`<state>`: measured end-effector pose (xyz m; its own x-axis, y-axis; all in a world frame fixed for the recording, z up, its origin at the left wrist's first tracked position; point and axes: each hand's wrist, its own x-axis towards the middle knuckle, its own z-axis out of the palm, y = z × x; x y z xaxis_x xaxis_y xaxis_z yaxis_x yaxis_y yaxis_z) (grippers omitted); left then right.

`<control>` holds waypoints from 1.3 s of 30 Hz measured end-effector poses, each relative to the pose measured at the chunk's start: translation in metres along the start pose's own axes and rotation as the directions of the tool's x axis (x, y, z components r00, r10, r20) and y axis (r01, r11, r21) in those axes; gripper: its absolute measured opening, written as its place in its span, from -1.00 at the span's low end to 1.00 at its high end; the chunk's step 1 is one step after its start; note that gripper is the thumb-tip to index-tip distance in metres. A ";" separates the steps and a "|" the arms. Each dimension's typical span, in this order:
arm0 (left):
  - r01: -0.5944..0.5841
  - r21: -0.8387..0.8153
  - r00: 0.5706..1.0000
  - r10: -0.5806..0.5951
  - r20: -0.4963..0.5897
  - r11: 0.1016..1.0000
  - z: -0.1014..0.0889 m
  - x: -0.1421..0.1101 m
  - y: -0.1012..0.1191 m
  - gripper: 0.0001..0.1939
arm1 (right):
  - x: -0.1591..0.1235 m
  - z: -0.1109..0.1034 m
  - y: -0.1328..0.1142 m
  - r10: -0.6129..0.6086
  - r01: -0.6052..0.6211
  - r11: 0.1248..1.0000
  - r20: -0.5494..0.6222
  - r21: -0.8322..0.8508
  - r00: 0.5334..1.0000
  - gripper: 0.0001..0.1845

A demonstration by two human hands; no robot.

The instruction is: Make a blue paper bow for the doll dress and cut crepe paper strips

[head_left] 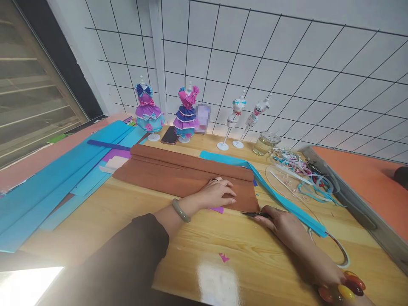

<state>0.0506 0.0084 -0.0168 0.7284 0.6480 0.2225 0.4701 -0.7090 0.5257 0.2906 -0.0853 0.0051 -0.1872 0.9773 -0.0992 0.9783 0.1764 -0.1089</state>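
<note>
A sheet of brown crepe paper [159,176], its far edge rolled or folded over, lies across the wooden table. My left hand [218,192] rests on it near the right end, palm down with the fingers stretched out. Just beyond the paper's near right corner, my right hand [280,221] is closed around dark scissors [250,213]. Their pointed blades face left along the paper's near edge; the handles are mostly hidden in my fingers. A bit of purple paper [217,210] sticks out from under the brown sheet.
Blue paper [66,170] is stacked at left, and a blue strip [283,199] runs past my right hand. Dressed mannequins [149,110], a phone [169,135], a glass jar [266,143] and tangled ribbons [296,165] stand or lie toward the wall. A pink scrap [224,257] lies in front.
</note>
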 end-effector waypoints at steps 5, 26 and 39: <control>-0.004 0.004 1.000 0.004 0.003 1.000 -0.001 -0.001 0.000 -0.71 | 0.002 0.002 -0.002 0.006 -0.006 0.999 0.019 0.033 1.000 -0.51; 0.000 -0.017 1.000 0.000 -0.006 1.000 0.003 0.000 -0.002 -0.73 | -0.001 0.005 0.003 0.034 -0.035 0.997 0.014 0.074 0.999 -0.52; -0.007 -0.003 1.000 0.007 -0.014 1.000 0.003 -0.001 -0.002 -0.74 | 0.007 0.004 -0.010 -0.050 0.056 0.994 -0.068 0.094 0.996 -0.56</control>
<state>0.0503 0.0080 -0.0200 0.7251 0.6465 0.2375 0.4632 -0.7129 0.5265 0.2789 -0.0803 0.0020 -0.2295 0.9730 -0.0264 0.9534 0.2193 -0.2071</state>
